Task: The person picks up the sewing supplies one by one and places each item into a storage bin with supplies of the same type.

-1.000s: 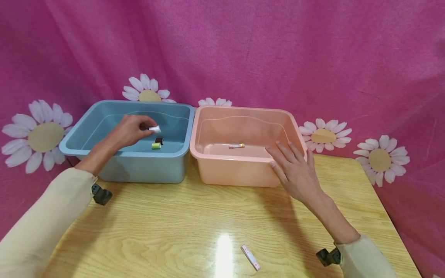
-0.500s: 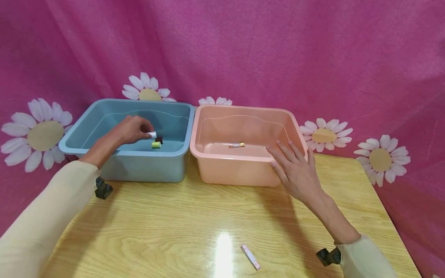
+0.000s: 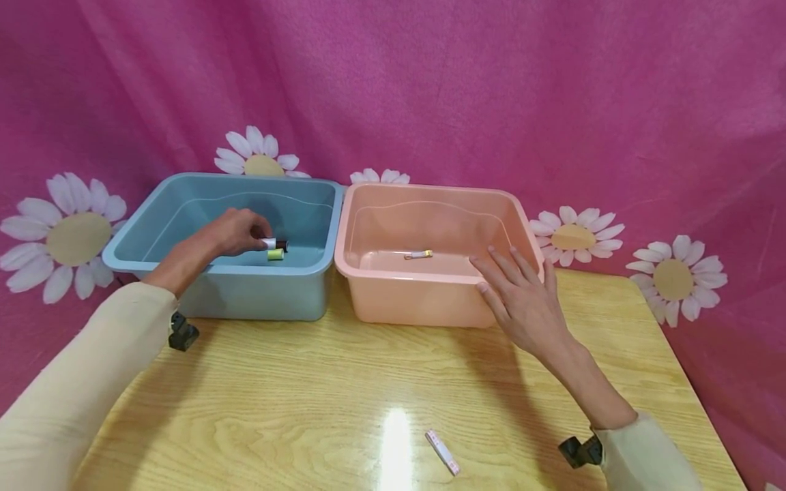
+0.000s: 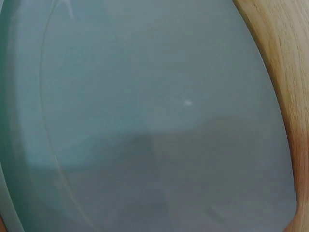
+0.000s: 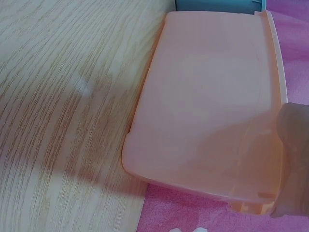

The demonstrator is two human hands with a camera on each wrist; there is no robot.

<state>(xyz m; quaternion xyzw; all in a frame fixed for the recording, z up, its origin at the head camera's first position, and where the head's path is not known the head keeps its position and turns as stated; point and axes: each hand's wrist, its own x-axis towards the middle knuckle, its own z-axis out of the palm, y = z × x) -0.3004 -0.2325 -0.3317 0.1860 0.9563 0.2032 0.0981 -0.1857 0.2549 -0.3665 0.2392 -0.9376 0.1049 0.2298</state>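
Note:
Down inside the blue tub (image 3: 245, 271), my left hand (image 3: 235, 232) pinches a small white thread spool (image 3: 269, 243) between thumb and fingers. A dark brown spool (image 3: 282, 245) lies right beside it, partly covered, and a yellow-green spool (image 3: 275, 254) lies just in front. With fingers spread straight, my right hand (image 3: 522, 303) rests on the front right rim of the pink tub (image 3: 424, 300). Part of that hand (image 5: 295, 159) shows at the edge of the right wrist view. The left wrist view has only the blue tub's outer wall (image 4: 159, 96) and some table.
Within the pink tub lies a small yellow-and-white bundle (image 3: 418, 254), its kind unclear. A folded whitish strip with pink marks (image 3: 442, 453), like a tape measure, lies on the wooden table (image 3: 307, 395) near the front. A magenta flowered curtain (image 3: 430, 88) hangs behind the tubs.
My left hand has lowered the white spool deeper into the blue tub, down to the brown spool. My right hand has stayed on the pink rim.

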